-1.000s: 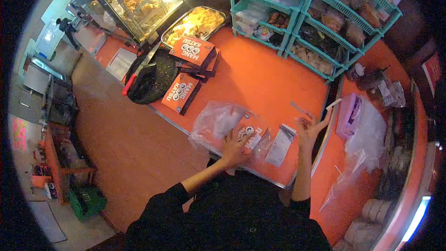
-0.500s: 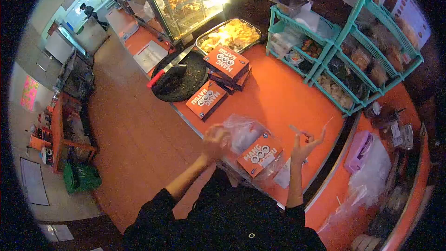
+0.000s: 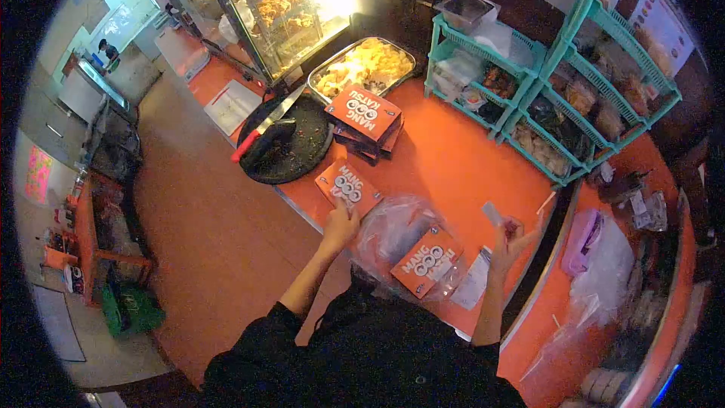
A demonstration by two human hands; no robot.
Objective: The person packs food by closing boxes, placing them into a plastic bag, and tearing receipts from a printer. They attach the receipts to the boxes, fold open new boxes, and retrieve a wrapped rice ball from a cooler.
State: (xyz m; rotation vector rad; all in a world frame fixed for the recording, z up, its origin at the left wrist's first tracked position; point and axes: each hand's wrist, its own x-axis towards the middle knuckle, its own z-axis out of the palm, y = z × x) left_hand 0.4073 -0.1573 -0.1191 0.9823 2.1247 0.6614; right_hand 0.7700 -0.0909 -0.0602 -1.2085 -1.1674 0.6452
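My left hand (image 3: pixel 342 222) is closed on the near edge of an orange-and-black cardboard food box (image 3: pixel 348 184) marked "MANG KATSU". A second such box (image 3: pixel 427 262) lies at the front of the counter in a clear plastic bag (image 3: pixel 404 219), whose loose film spreads around it. To the right of the bagged box, my right hand (image 3: pixel 507 245) pinches a small pale strip (image 3: pixel 492 213), its kind unclear. A thin pale stick (image 3: pixel 545 202) projects from the same hand. Under my right wrist is a white paper slip (image 3: pixel 473 281).
Stacked boxes (image 3: pixel 364 113) stand behind, beside a black round board (image 3: pixel 291 147) with a red-handled knife (image 3: pixel 260 134). Further back are a metal tray of fried food (image 3: pixel 362 66) and a lit display case (image 3: pixel 287 15). Teal racks (image 3: pixel 521 75) hold packets; plastic bags (image 3: pixel 608 272) lie right.
My left hand has left the plastic bag and taken hold of the loose box, which has shifted towards me and the bag. My right hand still holds the strip and has turned slightly.
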